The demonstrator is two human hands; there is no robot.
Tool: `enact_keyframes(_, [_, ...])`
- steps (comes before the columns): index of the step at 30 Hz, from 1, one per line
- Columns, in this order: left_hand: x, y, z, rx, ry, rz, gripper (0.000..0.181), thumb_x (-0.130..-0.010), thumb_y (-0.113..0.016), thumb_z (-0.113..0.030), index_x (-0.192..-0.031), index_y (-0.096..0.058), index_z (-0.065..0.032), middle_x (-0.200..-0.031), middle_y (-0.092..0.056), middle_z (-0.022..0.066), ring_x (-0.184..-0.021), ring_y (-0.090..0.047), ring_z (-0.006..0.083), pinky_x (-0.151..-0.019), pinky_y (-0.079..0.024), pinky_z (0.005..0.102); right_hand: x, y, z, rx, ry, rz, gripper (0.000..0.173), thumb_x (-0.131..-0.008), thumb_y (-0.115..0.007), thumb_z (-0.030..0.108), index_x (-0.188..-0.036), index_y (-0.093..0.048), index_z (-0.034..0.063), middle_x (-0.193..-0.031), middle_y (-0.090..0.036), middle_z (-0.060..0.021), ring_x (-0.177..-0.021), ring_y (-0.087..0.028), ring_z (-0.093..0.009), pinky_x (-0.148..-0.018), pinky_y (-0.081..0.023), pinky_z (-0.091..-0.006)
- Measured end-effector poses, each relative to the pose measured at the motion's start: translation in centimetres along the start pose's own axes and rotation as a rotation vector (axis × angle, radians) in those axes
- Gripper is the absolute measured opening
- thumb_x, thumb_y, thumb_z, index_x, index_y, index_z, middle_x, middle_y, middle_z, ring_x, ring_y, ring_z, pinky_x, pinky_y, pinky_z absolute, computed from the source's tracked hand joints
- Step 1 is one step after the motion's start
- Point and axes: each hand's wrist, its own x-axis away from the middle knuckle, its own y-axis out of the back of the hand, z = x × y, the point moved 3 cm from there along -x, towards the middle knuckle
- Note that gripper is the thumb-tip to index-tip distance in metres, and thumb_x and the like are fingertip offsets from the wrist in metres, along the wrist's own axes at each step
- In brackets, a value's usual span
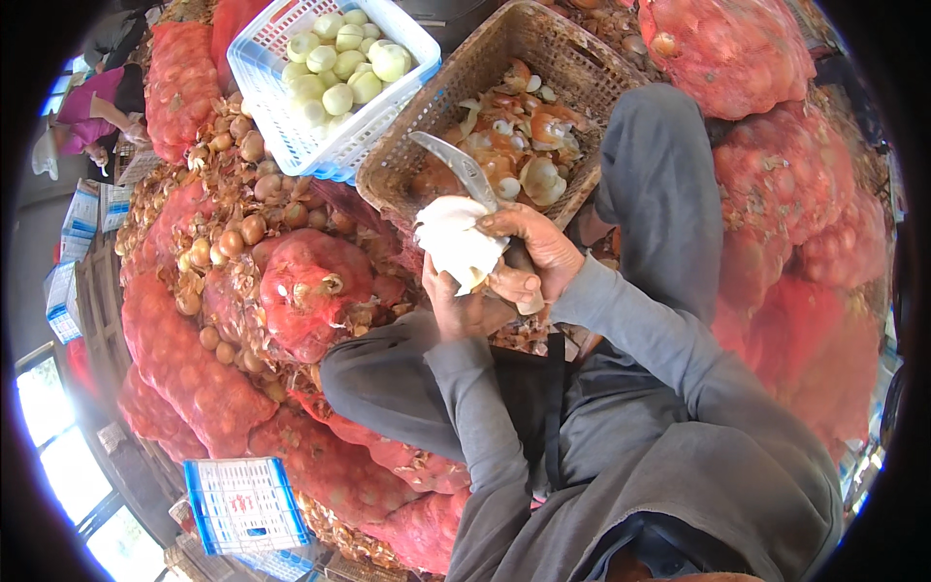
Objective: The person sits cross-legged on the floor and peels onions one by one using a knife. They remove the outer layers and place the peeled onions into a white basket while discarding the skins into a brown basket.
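Observation:
My left hand [458, 302] holds a white, partly peeled onion [460, 236] from below, its layers loose and ragged. In my right hand [534, 251] is a knife with a curved blade [462, 166]; its handle runs under my palm, and my thumb rests by the onion's edge. The blade points up and left, over the near wall of a dirty brown plastic crate [382, 174] that holds onion skins and scraps [542, 131]. Left of that crate, a white and blue crate [265, 94] contains many peeled onions [349, 62].
Red mesh sacks of onions [742, 58] [189, 364] lie on both sides. Loose unpeeled onions [231, 244] and dry skins cover the ground at left. An overturned white and blue crate [247, 505] sits at lower left. Another person [94, 109] works at far upper left.

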Motion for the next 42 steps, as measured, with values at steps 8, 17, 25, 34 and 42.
enact_keyframes(8, [0.8, 1.2, 0.6, 0.094, -0.084, -0.021, 0.089, -0.078, -0.081, -0.053, -0.136, -0.046, 0.003, -0.126, -0.061, 0.0139, -0.113, -0.064, 0.0268, -0.097, -0.055, 0.0416, 0.3, -4.2, 0.4, 0.352, -0.073, -0.156, 0.017, -0.094, -0.058, 0.007, -0.106, -0.057, -0.0059, -0.07, -0.061, -0.0127, -0.033, -0.047, -0.015, -0.028, -0.035, -0.0301])
enact_keyframes(17, [0.2, 1.6, 0.0, -0.132, -0.049, -0.202, 0.066, -0.092, -0.066, -0.048, -0.131, -0.053, 0.0042, -0.124, -0.063, 0.017, -0.116, -0.063, 0.0299, -0.1, -0.053, 0.044, 2.4, -3.5, 4.6, 0.252, 0.153, -0.084, 0.021, -0.094, -0.058, 0.017, -0.098, -0.059, -0.0031, -0.062, -0.059, -0.0113, -0.031, -0.044, -0.014, -0.026, -0.031, -0.0304])
enact_keyframes(25, [0.8, 2.7, 0.1, -0.279, -0.13, -0.251, 0.089, -0.072, -0.079, -0.054, -0.141, -0.049, -0.0047, -0.142, -0.054, 0.0142, -0.129, -0.054, 0.0349, -0.106, -0.046, 0.0534, 2.2, -3.5, 5.5, 0.221, 0.285, -0.058, 0.034, -0.098, -0.053, 0.029, -0.101, -0.062, -0.004, -0.063, -0.063, -0.0107, -0.031, -0.043, -0.014, -0.03, -0.036, -0.0289])
enact_keyframes(34, [0.1, 1.4, -1.1, -0.347, -0.128, -0.203, 0.093, -0.073, -0.079, -0.054, -0.144, -0.045, -0.0052, -0.142, -0.052, 0.0144, -0.135, -0.046, 0.0337, -0.112, -0.04, 0.053, 3.5, -5.3, 5.3, 0.273, 0.257, -0.163, 0.025, -0.096, -0.056, 0.018, -0.104, -0.058, -0.006, -0.06, -0.056, -0.0113, -0.03, -0.044, -0.017, -0.029, -0.035, -0.0304])
enact_keyframes(42, [-0.2, 2.0, -1.4, 0.241, -0.204, -0.156, 0.089, -0.076, -0.074, -0.062, -0.139, -0.049, -0.0047, -0.138, -0.056, 0.0144, -0.132, -0.05, 0.0338, -0.11, -0.043, 0.0494, 4.6, -3.8, 5.9, 0.16, 0.332, -0.039, 0.033, -0.097, -0.053, 0.018, -0.117, -0.055, -0.0082, -0.066, -0.062, -0.0143, -0.03, -0.045, -0.015, -0.026, -0.035, -0.028])
